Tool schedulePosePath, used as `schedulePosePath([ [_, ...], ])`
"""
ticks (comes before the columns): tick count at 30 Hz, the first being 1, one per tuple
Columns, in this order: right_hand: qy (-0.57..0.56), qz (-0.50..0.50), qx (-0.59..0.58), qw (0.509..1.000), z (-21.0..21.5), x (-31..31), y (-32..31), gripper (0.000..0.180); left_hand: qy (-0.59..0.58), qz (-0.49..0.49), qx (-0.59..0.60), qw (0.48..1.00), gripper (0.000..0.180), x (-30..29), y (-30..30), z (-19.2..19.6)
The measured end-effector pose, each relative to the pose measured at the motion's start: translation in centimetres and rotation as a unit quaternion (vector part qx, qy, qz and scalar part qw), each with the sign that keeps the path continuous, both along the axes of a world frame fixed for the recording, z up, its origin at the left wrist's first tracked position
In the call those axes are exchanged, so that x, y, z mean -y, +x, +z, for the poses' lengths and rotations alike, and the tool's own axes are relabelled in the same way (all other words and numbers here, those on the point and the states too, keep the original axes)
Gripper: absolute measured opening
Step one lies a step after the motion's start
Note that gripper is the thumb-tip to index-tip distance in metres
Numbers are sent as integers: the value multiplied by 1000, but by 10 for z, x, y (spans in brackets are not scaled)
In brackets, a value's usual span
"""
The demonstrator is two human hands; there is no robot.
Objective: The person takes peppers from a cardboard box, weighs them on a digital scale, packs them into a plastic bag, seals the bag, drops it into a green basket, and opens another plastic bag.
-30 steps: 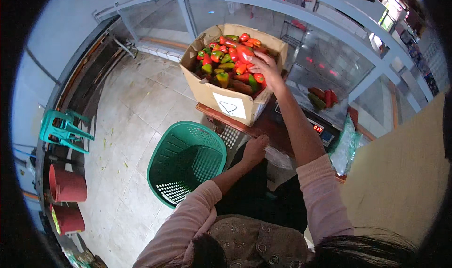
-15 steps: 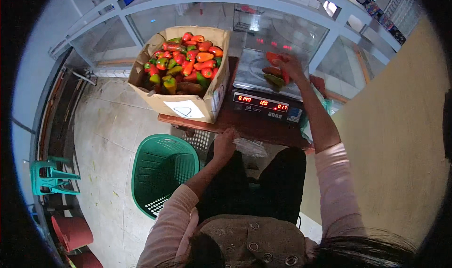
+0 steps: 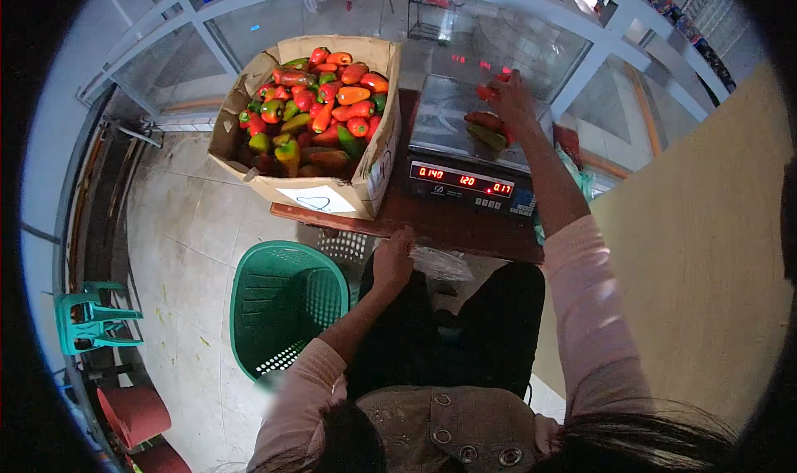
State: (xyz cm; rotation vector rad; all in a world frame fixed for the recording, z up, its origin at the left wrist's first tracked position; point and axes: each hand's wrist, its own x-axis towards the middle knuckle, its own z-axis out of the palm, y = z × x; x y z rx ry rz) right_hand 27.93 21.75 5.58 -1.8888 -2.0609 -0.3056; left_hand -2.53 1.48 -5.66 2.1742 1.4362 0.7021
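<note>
Head view: a brown table carries a cardboard box at its left edge and a scale toward its right edge. Red, orange, yellow and green peppers fill the box, whose front wall bears 1 white sheet of paper. The right hand reaches over the metal plate of the scale, its fingers at a red pepper toward the plate's far edge; the back of the hand hides the grip, so I cannot tell whether it holds that pepper. Nearer the plate's front edge, 1 brownish-red pepper and 1 green pepper lie side by side. At the table's front edge, the left hand is curled narrow around a clear plastic bag, which sticks out to its right. Below the table's front left corner, a green basket stands on the tiled floor.
</note>
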Motion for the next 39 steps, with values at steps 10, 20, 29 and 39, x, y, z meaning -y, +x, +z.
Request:
schedulePosePath([
  [10, -59, 4, 48, 997, -7, 5, -13, 55, -38, 5, -46, 998, 39, 0, -3, -1],
  [20, 137, 16, -126, 982, 1, 57, 11, 32, 4, -9, 8, 1000, 35, -3, -9, -12],
  [29, 182, -55, -212, 958, -13, 119, 41, 30, 62, -30, 22, 997, 31, 2, 4, 1],
  [39, 225, 101, -239, 939, 13, 96, -29, 29, 139, -34, 45, 989, 30, 1, -3, -16],
])
